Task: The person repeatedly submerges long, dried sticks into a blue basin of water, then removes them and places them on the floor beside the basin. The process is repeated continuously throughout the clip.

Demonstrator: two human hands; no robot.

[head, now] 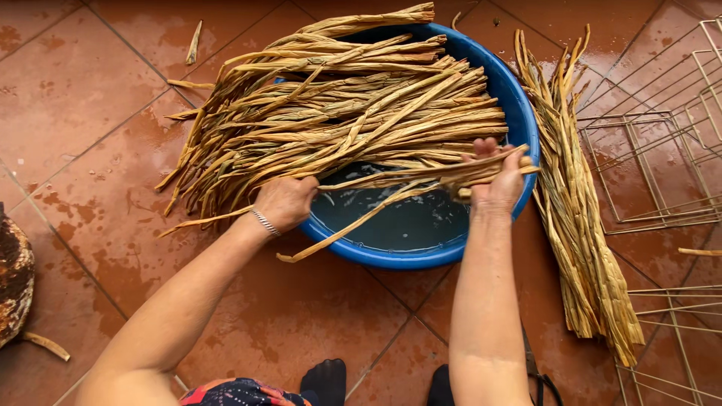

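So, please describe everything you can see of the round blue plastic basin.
The round blue plastic basin stands upright on wet reddish floor tiles and holds shallow water. A heap of long dried tan plant strips lies across its rim, hiding much of it. Both hands, left hand and right hand, hold strips over it.

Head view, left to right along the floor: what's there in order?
Dark rough lump at the left edge → left hand gripping dried strips → blue basin → right hand holding strips → loose bundle of strips on the tiles → wire frames.
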